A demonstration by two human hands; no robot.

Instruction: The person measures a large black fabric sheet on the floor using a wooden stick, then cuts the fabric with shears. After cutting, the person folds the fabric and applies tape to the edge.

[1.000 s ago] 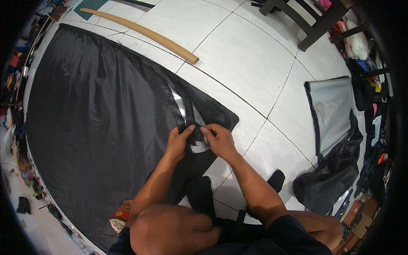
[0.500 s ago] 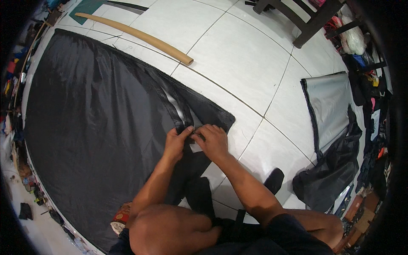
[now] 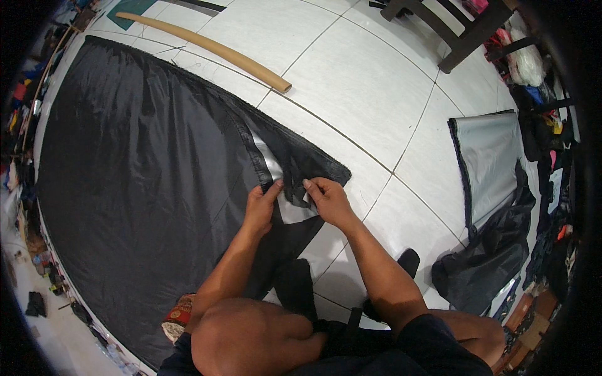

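Note:
A large sheet of black fabric (image 3: 150, 175) lies spread over the floor, its silvery underside (image 3: 295, 212) showing near its right corner. My left hand (image 3: 260, 207) pinches one edge of the fabric between thumb and fingers. To its right, my right hand (image 3: 327, 199) pinches a folded-over black flap of the same cloth. A gap with silver lining shows between the two hands and runs up the seam above them. The undersides of the pinched edges are hidden by my fingers.
A long cardboard tube (image 3: 213, 49) lies beyond the fabric on white floor tiles (image 3: 351, 75). At right rests a folded silver-and-black cloth (image 3: 486, 169). A dark chair leg (image 3: 454, 56) stands at the far right. Beside my left knee is a red-labelled roll (image 3: 180, 316).
My right hand has moved right, away from my left hand, drawing the black flap with it. The gap between the edges has widened, exposing more silver lining.

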